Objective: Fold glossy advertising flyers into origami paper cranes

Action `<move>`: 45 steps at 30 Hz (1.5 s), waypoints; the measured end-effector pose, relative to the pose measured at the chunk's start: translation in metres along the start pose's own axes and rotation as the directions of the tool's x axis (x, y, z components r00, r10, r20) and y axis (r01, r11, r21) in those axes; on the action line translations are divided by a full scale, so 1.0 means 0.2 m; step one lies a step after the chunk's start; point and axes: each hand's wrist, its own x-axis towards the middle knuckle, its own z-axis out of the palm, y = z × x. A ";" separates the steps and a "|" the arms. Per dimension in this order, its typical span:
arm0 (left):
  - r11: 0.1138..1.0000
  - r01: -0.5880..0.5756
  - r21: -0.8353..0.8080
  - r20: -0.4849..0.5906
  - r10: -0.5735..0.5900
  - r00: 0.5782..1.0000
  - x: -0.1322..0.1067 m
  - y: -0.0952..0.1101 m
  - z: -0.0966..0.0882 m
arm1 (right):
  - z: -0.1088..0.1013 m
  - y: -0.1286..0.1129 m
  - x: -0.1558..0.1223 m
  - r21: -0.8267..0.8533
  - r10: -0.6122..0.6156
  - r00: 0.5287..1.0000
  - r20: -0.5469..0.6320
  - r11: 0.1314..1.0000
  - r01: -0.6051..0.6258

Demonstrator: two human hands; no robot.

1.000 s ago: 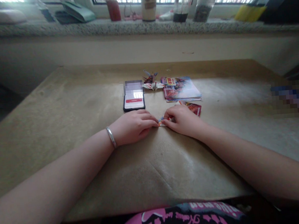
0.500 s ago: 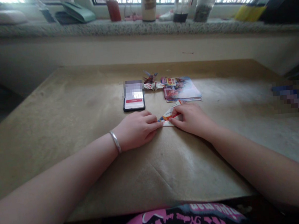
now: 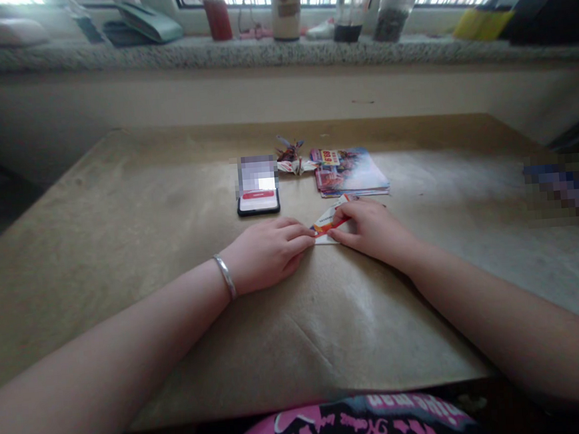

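A small folded piece of printed paper (image 3: 326,225), white with orange, red and blue patches, lies on the table between my hands. My left hand (image 3: 275,250), with a silver bangle at the wrist, pinches its left corner, fingertips pressed down at the edge. My right hand (image 3: 371,229) grips the right part between thumb and curled fingers, covering that side. Just beyond are a phone (image 3: 258,205) with a lit screen, folded paper figures (image 3: 296,166), and a stack of colourful printed sheets (image 3: 359,171).
The table (image 3: 179,346) has a pale brownish cover. A blurred blue and pink item (image 3: 568,192) lies at its right edge. On the stone windowsill (image 3: 237,55) stand a red bottle (image 3: 217,16), a cream bottle (image 3: 286,10) and several other containers.
My left fingertips have shifted slightly over the paper's left corner, covering more of its blue patch. My right hand keeps its grip, nearly unmoved. The view has shifted a little.
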 end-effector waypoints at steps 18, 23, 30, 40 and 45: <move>0.998 -0.049 -0.027 0.023 0.050 0.999 -0.01 0.00 0.02 | 0.01 0.05 0.02 0.122 0.063 0.991 -0.119 0.991 -0.049; 0.993 -0.101 -0.060 -0.028 0.099 0.995 0.00 -0.01 0.02 | 0.01 0.05 0.01 0.300 0.167 0.985 -0.048 0.943 -0.146; 0.993 -0.122 -0.004 -0.055 0.121 0.991 0.02 0.00 0.01 | 0.06 0.01 0.07 0.476 0.129 0.977 -0.168 0.879 -0.034; 0.993 -0.037 -0.108 -0.038 0.033 0.999 0.02 0.02 0.03 | 0.04 0.06 0.08 0.367 0.212 0.975 -0.066 0.914 -0.174; 0.990 -0.012 -0.138 -0.054 0.004 0.999 0.02 0.02 0.05 | 0.05 0.08 0.08 0.330 0.202 0.978 -0.055 0.928 -0.174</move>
